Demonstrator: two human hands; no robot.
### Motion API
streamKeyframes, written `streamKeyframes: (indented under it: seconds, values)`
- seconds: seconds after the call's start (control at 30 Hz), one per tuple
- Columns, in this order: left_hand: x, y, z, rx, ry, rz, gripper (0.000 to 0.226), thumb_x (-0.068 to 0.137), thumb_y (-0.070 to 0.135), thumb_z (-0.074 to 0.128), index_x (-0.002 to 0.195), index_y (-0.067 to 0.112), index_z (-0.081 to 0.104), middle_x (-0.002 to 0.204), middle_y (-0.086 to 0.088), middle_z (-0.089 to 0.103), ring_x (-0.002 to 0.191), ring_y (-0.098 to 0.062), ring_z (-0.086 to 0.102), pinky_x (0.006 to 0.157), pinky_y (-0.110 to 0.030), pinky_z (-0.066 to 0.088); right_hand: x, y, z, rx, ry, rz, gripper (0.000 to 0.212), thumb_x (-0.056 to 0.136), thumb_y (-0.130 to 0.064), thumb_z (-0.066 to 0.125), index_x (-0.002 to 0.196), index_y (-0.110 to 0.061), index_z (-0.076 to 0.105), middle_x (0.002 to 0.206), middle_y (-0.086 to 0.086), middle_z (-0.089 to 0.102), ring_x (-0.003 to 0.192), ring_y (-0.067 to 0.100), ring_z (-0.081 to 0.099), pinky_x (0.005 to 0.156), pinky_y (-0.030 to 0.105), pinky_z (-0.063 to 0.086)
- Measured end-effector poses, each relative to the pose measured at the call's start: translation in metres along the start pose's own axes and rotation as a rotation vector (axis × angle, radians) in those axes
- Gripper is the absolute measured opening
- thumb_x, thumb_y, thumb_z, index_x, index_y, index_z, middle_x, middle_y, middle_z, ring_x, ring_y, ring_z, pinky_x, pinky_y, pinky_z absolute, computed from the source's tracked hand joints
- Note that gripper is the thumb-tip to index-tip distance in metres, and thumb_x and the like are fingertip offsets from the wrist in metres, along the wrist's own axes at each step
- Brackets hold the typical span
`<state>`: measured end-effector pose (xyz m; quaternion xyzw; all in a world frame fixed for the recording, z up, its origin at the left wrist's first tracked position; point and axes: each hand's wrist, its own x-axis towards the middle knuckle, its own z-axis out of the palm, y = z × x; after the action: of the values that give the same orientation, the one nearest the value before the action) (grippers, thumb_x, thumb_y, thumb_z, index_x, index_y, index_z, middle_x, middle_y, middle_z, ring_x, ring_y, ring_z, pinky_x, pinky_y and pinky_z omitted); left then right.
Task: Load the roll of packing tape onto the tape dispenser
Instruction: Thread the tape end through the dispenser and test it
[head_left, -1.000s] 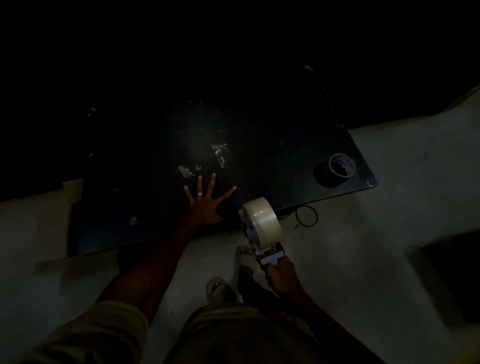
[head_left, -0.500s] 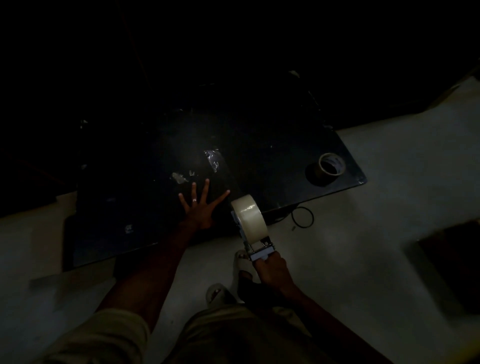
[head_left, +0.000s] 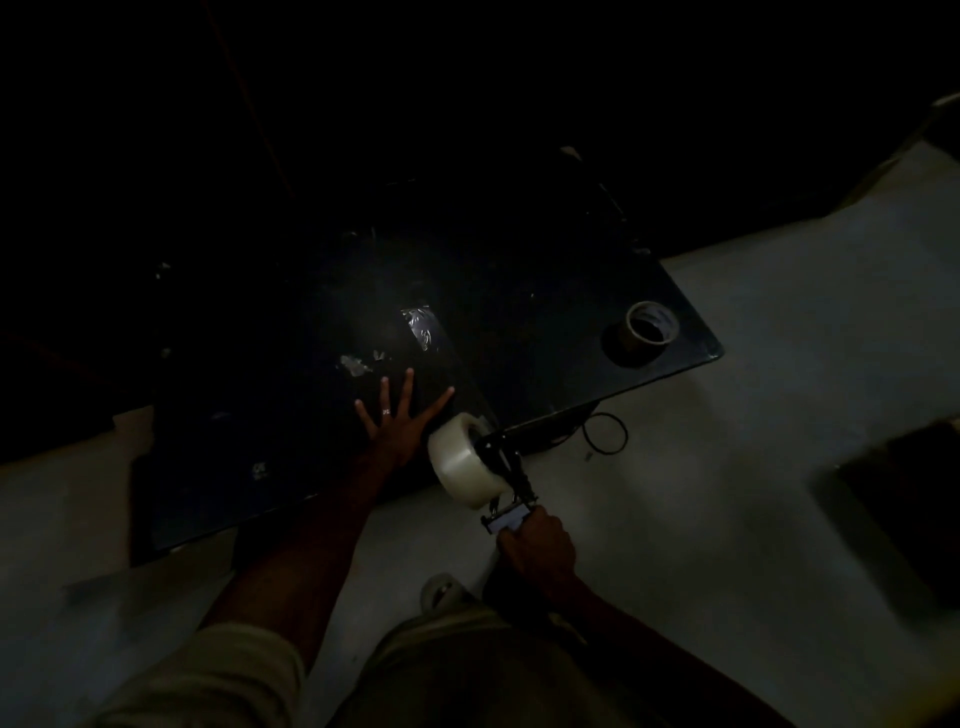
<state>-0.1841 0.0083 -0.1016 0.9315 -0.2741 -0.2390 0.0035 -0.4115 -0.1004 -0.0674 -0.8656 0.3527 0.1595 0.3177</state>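
Here, in very dim light, the person's left hand (head_left: 397, 418) lies flat on the dark tabletop (head_left: 545, 322), palm down with the fingers spread wide apart and gripping nothing; a ring shows on one finger; the hand sits near the table's front edge, just left of the roll of packing tape (head_left: 462, 460). The right hand (head_left: 535, 545) is closed around the handle of the tape dispenser (head_left: 506, 483), fingers wrapped tight on it, below the table's front edge and over the pale floor (head_left: 753, 493); the dispenser points up and away from the person toward that edge. The whitish, translucent roll of packing tape sits on the dispenser's left side, mounted against its dark frame, at the table's front edge and almost touching the left hand's thumb side; whether it is fully seated on the hub cannot be told in this light. A second tape roll (head_left: 647, 330), darker with a pale inner core, lies flat near the table's right corner, well apart from both hands. Crumpled scraps of clear tape (head_left: 421, 327) glint on the tabletop just beyond the left hand's fingertips. A thin dark cable loop (head_left: 605, 434) lies on the floor just below the table's front edge, right of the dispenser; a pale sandal (head_left: 441, 590) shows on the floor below the dispenser.
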Motion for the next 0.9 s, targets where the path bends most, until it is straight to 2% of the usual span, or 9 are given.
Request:
streamKeyframes:
  seconds: [0.07,0.17,0.2,0.27,0.33,0.4,0.53,0.7,0.9]
  values:
    - [-0.004,-0.002,0.000,-0.005,-0.001,0.005,0.100,0.078,0.058,0.063,0.124,0.071,-0.025,0.151,0.001,-0.040,0.136,-0.040,-0.036,0.100,-0.079,-0.009,-0.002,0.002,0.002,0.112,-0.031,0.023,0.055,0.075,-0.050,0.040,0.091,-0.002,0.061,0.081,0.012,0.061,0.079,0.033,0.064,0.070,0.035,0.049]
    - [-0.008,-0.002,-0.002,0.020,-0.015,0.023,0.108,0.071,0.051,0.071,0.132,0.066,-0.017,0.151,0.001,-0.039,0.137,-0.040,-0.034,0.100,-0.078,-0.008,-0.003,0.010,-0.005,0.212,-0.142,0.149,0.017,0.089,-0.036,0.053,0.084,-0.020,0.053,0.071,-0.008,0.041,0.064,0.013,0.044,0.071,0.026,0.040]
    - [-0.009,-0.002,-0.003,0.013,-0.024,0.022,0.109,0.068,0.058,0.070,0.133,0.065,-0.016,0.151,0.001,-0.039,0.137,-0.040,-0.034,0.100,-0.078,-0.008,-0.004,0.017,0.000,0.243,-0.154,0.176,0.020,0.090,-0.035,0.055,0.093,-0.016,0.056,0.073,-0.008,0.043,0.063,0.011,0.041,0.069,0.022,0.038]
    - [-0.010,-0.002,0.000,0.008,0.003,0.033,0.109,0.061,0.074,0.065,0.132,0.066,-0.017,0.152,0.001,-0.038,0.137,-0.040,-0.034,0.099,-0.077,-0.010,-0.004,0.030,0.007,0.307,-0.078,0.141,0.055,0.084,-0.056,0.054,0.108,-0.007,0.059,0.086,0.005,0.060,0.066,0.013,0.048,0.068,0.020,0.037]
    - [-0.009,-0.001,-0.002,-0.006,-0.028,0.037,0.111,0.057,0.078,0.064,0.133,0.065,-0.016,0.151,0.001,-0.040,0.136,-0.041,-0.035,0.098,-0.077,-0.012,0.001,0.053,0.024,0.436,-0.026,0.154,0.071,0.076,-0.067,0.049,0.103,-0.002,0.062,0.094,0.013,0.065,0.083,0.027,0.062,0.072,0.025,0.040]
    - [-0.010,-0.002,-0.003,-0.005,-0.026,0.048,0.112,0.057,0.078,0.065,0.134,0.064,-0.016,0.150,-0.001,-0.040,0.136,-0.041,-0.036,0.099,-0.077,-0.011,0.008,0.079,0.042,0.491,-0.048,0.180,0.052,0.082,-0.054,0.049,0.088,-0.004,0.062,0.087,0.012,0.065,0.085,0.031,0.064,0.067,0.032,0.044]
    - [-0.008,-0.001,0.001,0.012,0.002,0.032,0.114,0.056,0.078,0.065,0.134,0.064,-0.016,0.151,-0.001,-0.039,0.136,-0.041,-0.035,0.099,-0.077,-0.010,-0.012,0.061,0.006,0.561,0.058,0.210,0.045,0.080,-0.042,0.058,0.061,-0.002,0.057,0.062,0.010,0.064,0.056,0.023,0.061,0.052,0.033,0.049]
    - [-0.008,-0.001,0.004,0.006,0.016,0.023,0.115,0.054,0.079,0.065,0.133,0.065,-0.017,0.152,0.000,-0.038,0.137,-0.039,-0.034,0.100,-0.078,-0.010,-0.009,0.043,-0.015,0.686,0.085,0.209,0.036,0.082,-0.025,0.067,0.069,0.008,0.064,0.057,0.011,0.066,0.049,0.025,0.064,0.046,0.033,0.051]
    - [-0.008,-0.004,0.006,-0.052,0.055,0.041,0.116,0.058,0.075,0.067,0.142,0.055,-0.011,0.155,0.002,-0.031,0.141,-0.036,-0.028,0.103,-0.073,-0.011,-0.013,0.037,-0.036,0.798,0.110,0.226,0.033,0.075,-0.032,0.070,0.068,0.001,0.068,0.060,0.015,0.068,0.051,0.027,0.065,0.050,0.037,0.052]
